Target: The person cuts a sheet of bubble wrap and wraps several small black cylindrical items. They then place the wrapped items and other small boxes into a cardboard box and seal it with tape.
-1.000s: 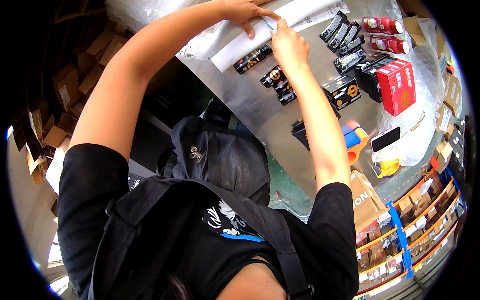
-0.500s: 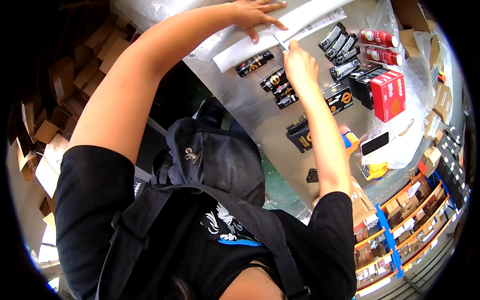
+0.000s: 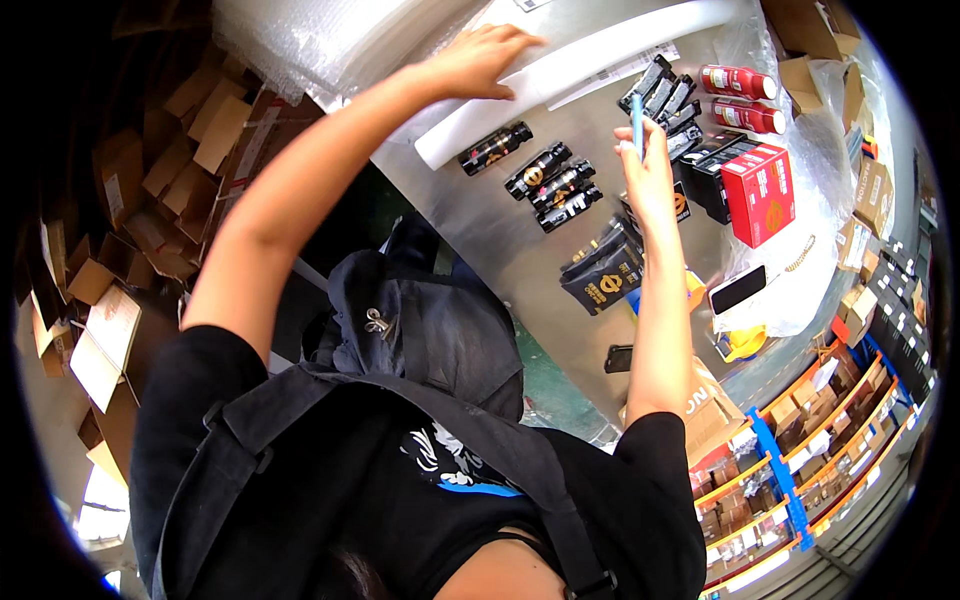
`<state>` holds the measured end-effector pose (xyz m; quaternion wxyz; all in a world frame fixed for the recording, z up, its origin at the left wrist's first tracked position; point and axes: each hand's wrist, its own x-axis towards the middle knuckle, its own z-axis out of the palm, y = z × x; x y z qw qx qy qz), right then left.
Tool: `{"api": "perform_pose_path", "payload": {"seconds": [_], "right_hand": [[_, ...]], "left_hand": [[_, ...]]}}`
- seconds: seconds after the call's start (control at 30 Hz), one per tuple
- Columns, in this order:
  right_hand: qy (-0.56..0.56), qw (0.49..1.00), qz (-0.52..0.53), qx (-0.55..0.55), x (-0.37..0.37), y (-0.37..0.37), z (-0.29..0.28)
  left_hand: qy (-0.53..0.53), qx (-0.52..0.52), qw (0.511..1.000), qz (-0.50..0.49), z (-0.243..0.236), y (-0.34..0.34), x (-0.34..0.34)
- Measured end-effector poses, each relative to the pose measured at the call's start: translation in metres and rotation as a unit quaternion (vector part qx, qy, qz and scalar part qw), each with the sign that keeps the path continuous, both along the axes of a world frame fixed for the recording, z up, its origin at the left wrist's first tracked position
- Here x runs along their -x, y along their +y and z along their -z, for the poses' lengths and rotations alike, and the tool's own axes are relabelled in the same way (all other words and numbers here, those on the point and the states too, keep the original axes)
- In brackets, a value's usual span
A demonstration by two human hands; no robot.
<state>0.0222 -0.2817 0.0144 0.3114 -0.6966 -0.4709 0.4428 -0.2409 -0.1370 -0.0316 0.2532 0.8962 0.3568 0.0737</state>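
My left hand (image 3: pixel 480 62) rests at the top of the view by a long white sheet or foam strip (image 3: pixel 590 65), fingers apart. My right hand (image 3: pixel 645 160) grips a slim light-blue tool (image 3: pixel 637 120), held upright below the strip's right part. Around them on the metal table (image 3: pixel 490 230) lie small black bottles (image 3: pixel 552 195), black slim packs (image 3: pixel 660 90), two red bottles (image 3: pixel 740 100), black boxes (image 3: pixel 710 190), a red box (image 3: pixel 760 195) and black pouches (image 3: pixel 600 270).
A phone (image 3: pixel 738 288) and a yellow tool (image 3: pixel 742 345) lie at the table's right. Bubble wrap (image 3: pixel 270 40) is at upper left, cardboard boxes (image 3: pixel 110 330) at left, shelving (image 3: pixel 810 445) at lower right. A black bag (image 3: pixel 410 340) hangs before me.
My right hand has moved right and down with the blue tool, away from the white strip. My left hand has shifted slightly left and down.
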Motion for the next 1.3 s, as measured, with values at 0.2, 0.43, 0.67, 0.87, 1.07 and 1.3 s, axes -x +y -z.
{"api": "perform_pose_path", "payload": {"seconds": [0.2, 0.43, 0.67, 0.87, 1.07, 1.3], "right_hand": [[0.109, 0.98, 0.165, 0.01, 0.04, 0.047, 0.045], [0.464, 0.84, 0.261, -0.104, 0.076, 0.086, -0.001], [0.378, 0.878, 0.286, -0.06, 0.116, 0.086, -0.039], [0.208, 0.941, 0.256, -0.079, 0.112, 0.062, -0.048], [0.259, 0.949, 0.153, -0.093, 0.211, -0.049, -0.02], [0.331, 0.932, 0.12, -0.079, 0.226, -0.078, -0.03]], "left_hand": [[0.055, 0.062, 0.985, -0.151, 0.017, -0.041, -0.023], [-0.187, 0.378, 0.898, -0.126, -0.096, -0.042, -0.014], [-0.188, 0.289, 0.934, -0.098, -0.14, -0.074, 0.047], [-0.321, 0.422, 0.815, -0.235, -0.145, -0.137, 0.113], [-0.394, 0.501, 0.709, -0.301, -0.15, -0.092, 0.095], [-0.363, 0.521, 0.72, -0.279, -0.103, -0.093, 0.081]]}}
